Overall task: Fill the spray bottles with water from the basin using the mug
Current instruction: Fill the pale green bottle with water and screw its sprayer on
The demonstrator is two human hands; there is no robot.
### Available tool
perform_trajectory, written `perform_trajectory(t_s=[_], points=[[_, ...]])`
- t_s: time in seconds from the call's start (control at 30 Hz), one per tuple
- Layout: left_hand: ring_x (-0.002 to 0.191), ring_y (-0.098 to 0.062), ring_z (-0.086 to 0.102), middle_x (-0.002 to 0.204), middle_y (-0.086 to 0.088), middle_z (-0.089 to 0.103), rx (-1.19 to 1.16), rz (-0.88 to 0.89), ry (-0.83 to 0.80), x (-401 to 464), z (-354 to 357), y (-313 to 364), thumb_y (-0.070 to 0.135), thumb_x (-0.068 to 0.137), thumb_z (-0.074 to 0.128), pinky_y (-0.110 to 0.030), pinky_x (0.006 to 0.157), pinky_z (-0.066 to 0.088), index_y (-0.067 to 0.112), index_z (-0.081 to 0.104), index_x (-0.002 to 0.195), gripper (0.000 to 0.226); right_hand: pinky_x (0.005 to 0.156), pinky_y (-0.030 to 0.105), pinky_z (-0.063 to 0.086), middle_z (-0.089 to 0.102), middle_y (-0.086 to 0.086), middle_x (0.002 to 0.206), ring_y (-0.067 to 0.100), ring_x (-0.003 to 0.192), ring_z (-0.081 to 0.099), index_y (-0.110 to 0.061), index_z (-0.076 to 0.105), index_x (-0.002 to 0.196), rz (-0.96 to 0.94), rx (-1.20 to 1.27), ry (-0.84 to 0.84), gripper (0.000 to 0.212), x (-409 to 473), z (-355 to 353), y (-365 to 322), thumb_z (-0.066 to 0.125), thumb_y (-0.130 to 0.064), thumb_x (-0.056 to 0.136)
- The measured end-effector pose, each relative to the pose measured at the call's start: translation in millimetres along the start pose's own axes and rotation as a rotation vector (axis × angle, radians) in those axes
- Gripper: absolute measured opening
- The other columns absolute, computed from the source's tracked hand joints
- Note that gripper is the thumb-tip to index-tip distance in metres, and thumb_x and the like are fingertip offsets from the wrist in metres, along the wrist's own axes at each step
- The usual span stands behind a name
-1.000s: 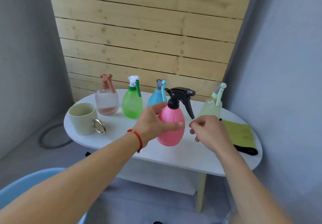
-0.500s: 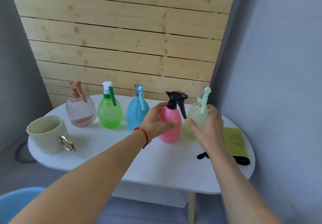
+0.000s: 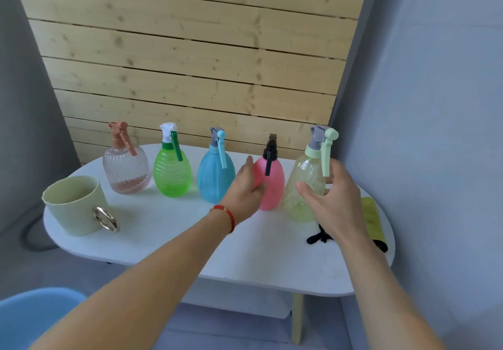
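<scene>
worktop (image 3: 168,240): white oval one, pushed up against a wood-slat wall with grey walls either side

bottles: five spray bottles standing upright in a row along the back, all with their spray heads on

clear bottle (image 3: 126,170): far left of the row, ribbed, peach trigger, a bit of pinkish liquid at the bottom

green bottle (image 3: 172,174): next one along, white and green head

blue bottle (image 3: 215,178): middle of the row, light blue trigger

pink bottle (image 3: 272,186): fourth along, black trigger facing the camera, just beside the yellow one

yellow bottle (image 3: 304,186): far right, see-through pale yellow-green, mint trigger, sits a little nearer the camera than the rest

mug (image 3: 73,205): pale green, front left of the worktop, upright, metal ring handle turned toward the camera, well apart from the hands; can't see if there's anything in it

left hand (image 3: 245,189): fingers pretty much straight and relaxed, up against the left side of the pink bottle, not wrapped round it. red string on the wrist

right hand (image 3: 330,202): spread wide, thumb against the front of the yellow bottle, the other fingers loosely around its right side, no proper grip on it

cloth (image 3: 371,216): yellow-green, lying at the right end of the worktop behind the right hand, something black by it

chair (image 3: 30,314): blue, only a corner of it, bottom left
</scene>
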State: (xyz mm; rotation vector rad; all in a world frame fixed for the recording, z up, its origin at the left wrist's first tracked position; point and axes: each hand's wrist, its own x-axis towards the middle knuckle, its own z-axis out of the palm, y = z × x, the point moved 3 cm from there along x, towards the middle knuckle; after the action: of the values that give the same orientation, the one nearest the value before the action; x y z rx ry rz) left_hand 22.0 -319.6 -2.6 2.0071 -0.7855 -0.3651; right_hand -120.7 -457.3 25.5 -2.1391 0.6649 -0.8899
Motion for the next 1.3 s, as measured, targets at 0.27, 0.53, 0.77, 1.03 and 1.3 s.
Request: perform_trajectory(t_s=[0.27,0.53,0.77,1.03,1.3], points=[[0.131,0.007,0.049,0.142,0.023,0.054,-0.089,0.206,0.01,-129,-21,-11,0.039,0.075,0.074,-0.011,0.106,0.039,0.034,0.038,0.153,0.086,0.081,0.031,0.06,0.072,-0.015,0.108,0.006,0.099,0.07,-0.031,0.06,0.121,-0.153,0.145,-0.45,0.054,-48,9,-53,0.088,-0.041,0.076],[0.098,0.011,0.059,0.11,0.025,0.066,0.174,0.047,0.296,-187,-138,-88,0.048,0.061,0.085,-0.003,0.083,0.041,0.036,0.055,0.133,0.079,0.096,0.038,0.059,0.071,0.004,0.124,0.023,0.112,0.071,-0.017,0.055,0.139,-0.054,0.343,-1.009,0.045,-54,86,-101,0.064,0.0,0.099],[0.109,-0.019,0.057,0.122,0.007,0.061,0.608,-0.026,0.279,-257,-232,-147,0.047,0.064,0.079,-0.028,0.092,0.046,0.035,0.052,0.141,0.082,0.072,0.031,0.055,0.078,0.016,0.094,0.024,0.082,0.076,-0.003,0.07,0.103,-0.063,0.262,-1.175,0.054,-103,183,-188,0.05,-0.053,0.103],[0.107,-0.023,0.055,0.123,0.007,0.062,0.689,-0.17,0.321,-305,-282,-187,0.058,0.056,0.07,-0.044,0.092,0.052,0.035,0.054,0.142,0.091,0.062,0.017,0.049,0.071,0.009,0.079,0.01,0.062,0.066,-0.001,0.064,0.095,-0.233,0.241,-1.214,0.03,-161,270,-224,0.067,-0.031,0.1],[0.104,-0.018,0.063,0.116,0.011,0.067,0.551,-0.177,0.342,-316,-293,-216,0.054,0.056,0.076,-0.035,0.094,0.052,0.036,0.06,0.139,0.086,0.08,0.022,0.053,0.065,-0.009,0.099,0.009,0.085,0.066,-0.023,0.058,0.119,-0.481,0.147,-1.162,0.037,-176,290,-237,0.08,-0.028,0.089]])
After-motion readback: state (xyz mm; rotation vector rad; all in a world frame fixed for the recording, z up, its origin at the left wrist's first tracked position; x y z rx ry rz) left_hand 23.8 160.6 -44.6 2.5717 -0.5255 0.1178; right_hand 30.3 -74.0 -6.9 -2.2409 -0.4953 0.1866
